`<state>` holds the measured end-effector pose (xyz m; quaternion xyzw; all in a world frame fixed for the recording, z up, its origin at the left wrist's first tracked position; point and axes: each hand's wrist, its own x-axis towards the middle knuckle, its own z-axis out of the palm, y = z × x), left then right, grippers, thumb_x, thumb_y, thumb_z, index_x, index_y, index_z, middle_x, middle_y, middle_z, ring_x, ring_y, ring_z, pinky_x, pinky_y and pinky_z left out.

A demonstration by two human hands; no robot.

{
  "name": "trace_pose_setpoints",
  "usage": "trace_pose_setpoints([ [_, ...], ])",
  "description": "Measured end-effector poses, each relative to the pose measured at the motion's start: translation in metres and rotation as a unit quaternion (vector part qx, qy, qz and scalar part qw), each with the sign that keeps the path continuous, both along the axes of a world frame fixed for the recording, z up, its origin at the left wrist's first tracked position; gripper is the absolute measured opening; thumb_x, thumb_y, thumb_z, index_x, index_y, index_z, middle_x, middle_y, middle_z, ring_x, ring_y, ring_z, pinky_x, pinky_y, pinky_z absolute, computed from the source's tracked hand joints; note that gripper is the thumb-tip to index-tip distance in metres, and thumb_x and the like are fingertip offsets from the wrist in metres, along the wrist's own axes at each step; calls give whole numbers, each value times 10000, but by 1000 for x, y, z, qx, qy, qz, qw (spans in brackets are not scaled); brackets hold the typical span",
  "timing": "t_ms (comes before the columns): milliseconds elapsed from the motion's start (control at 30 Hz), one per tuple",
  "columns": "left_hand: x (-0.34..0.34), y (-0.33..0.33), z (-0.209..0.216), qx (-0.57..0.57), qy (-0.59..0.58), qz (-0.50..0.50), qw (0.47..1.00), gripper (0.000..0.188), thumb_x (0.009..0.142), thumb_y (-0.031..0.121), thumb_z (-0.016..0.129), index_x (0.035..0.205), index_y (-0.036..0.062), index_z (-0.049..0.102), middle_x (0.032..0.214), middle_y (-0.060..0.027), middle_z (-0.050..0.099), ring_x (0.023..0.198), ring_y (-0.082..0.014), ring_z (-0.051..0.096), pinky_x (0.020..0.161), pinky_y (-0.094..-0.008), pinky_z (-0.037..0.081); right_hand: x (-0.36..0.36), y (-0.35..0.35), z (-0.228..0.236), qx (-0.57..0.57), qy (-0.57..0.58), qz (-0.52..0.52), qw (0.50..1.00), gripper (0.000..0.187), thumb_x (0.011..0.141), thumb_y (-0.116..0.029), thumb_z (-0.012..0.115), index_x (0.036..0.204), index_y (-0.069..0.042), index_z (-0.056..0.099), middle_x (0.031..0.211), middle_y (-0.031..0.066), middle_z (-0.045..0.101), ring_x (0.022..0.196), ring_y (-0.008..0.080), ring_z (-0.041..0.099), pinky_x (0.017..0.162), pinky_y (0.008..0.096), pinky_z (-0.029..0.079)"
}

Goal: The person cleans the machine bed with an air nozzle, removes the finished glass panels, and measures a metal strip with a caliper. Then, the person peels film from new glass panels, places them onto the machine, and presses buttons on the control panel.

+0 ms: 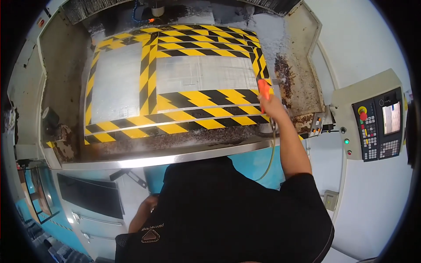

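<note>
My right hand (272,108) is closed around an orange air blow gun (263,89), reaching over the right end of a machine table. A thin yellowish hose (272,153) hangs from the gun past the front edge. Beneath it lies a flat metal plate (206,72) framed by yellow-and-black striped tape (206,114). Another bare metal area (116,83) shows to the left, beyond a taped strip. Low by my waist is my left hand (150,204), partly behind my black shirt; its fingers are mostly hidden, and whether it holds anything does not show.
A control panel (372,118) with a red knob, keys and a screen stands at the right. The machine's metal front rim (131,163) runs between me and the table. At the back hang a spindle (157,11) and a blue coolant hose (137,15). Stained side walls (66,65) flank the table.
</note>
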<state>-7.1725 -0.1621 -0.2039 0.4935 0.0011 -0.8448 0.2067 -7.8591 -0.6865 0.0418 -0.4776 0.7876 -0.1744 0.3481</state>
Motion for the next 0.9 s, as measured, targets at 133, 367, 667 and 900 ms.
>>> trace_pose_setpoints([
  [133, -95, -163, -33, -291, -302, -480, 770, 357, 942, 150, 491, 1272, 76, 609, 1285, -184, 604, 1035, -277, 648, 959, -402, 499, -10, 43, -8, -58, 163, 80, 982, 464, 923, -452, 564, 863, -1, 656, 687, 125, 637, 627, 235, 630, 591, 408, 485],
  [367, -123, -241, 61, -280, -313, -230, 878, 581, 909, 374, 620, 1321, -27, 541, 1293, -213, 600, 1184, -317, 574, 1001, -398, 441, -80, 165, 4, -279, 96, 93, 951, 562, 993, -255, 512, 1453, 35, 370, 1354, 205, 525, 1112, 266, 603, 866, 339, 539],
  [667, -31, -171, 186, -185, -587, -15, 788, 341, 853, 384, 667, 951, 60, 702, 785, -108, 714, 775, -299, 696, 727, -411, 534, -51, 180, -106, -118, 114, 250, 954, 419, 961, -250, 562, 1219, 79, 533, 1077, 223, 603, 967, 331, 629, 853, 406, 507],
  [900, 49, -98, 182, 171, -749, -10, 640, 727, 803, 542, 711, 1244, 9, 486, 1160, -223, 655, 1072, -384, 638, 896, -461, 507, 8, 172, -121, 279, -122, 334, 892, 306, 930, -195, 592, 1128, 39, 591, 950, 161, 632, 919, 255, 626, 835, 370, 487],
])
